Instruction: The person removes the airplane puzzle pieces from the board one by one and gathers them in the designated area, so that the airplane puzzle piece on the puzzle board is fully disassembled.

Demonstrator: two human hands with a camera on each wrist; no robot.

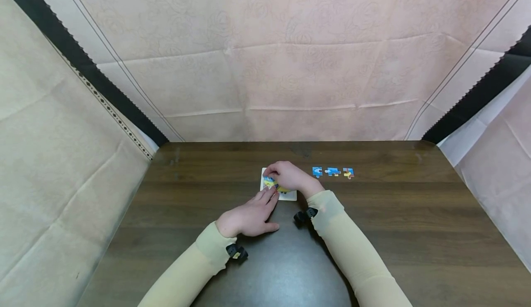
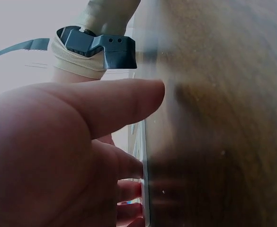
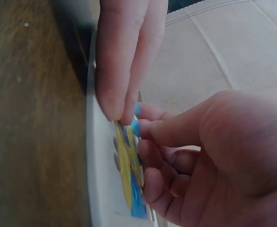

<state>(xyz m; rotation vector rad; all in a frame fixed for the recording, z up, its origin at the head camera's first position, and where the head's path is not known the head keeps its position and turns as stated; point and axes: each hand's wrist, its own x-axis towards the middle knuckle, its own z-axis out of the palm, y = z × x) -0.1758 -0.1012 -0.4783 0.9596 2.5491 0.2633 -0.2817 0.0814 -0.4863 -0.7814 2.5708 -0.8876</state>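
And here we are beyond the middle of the desk, with the white-edged puzzle board lying nearer the far edge than the near one, about midway between the sides. The left hand lies flat and stretched out, thumb apart, gripping nothing, its fingertips down on the board at the near left corner. Over the top reaches the right hand, thumb and forefinger closed in a pinch on a small blue piece, the other fingers curled in. Off the board's right edge, three loose pieces, blue with touches of yellow, sit in a row, apart from one another, towards the desk's far edge. Black wrist cameras hang at both cuffs, and pale cloth rises behind the desk. Now, what's blocked: both hands cover much of the yellow-and-blue picture on the board, and from the head the pinched piece is nearly lost behind the fingers. The right wrist view has the board edge-on and cut off at the bottom; the left wrist gives only a sliver of it, the fingertips cropped below. The picture's subject can't be made out.
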